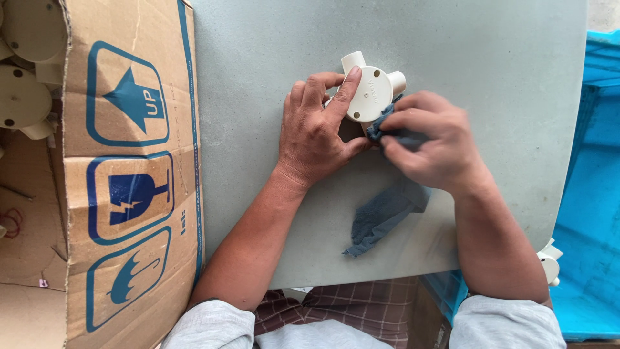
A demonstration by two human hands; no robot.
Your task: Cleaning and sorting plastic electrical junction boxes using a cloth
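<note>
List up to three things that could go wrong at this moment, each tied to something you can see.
1. The left hand steadies the cream junction box with fingers only; pressure from the right hand might make it slip or spin on the grey table.
2. The grey cloth trails loose toward the table edge and could snag or drag.

Grey table [271,39], blue crate [591,194] beside

Single head-worn camera is looking almost straight down from close above the person's lap, facing forward across the flat grey table top [491,77], taking in both forearms at centre, the printed brown cardboard box [129,194] at left and the blue plastic crate [591,213] at right.
</note>
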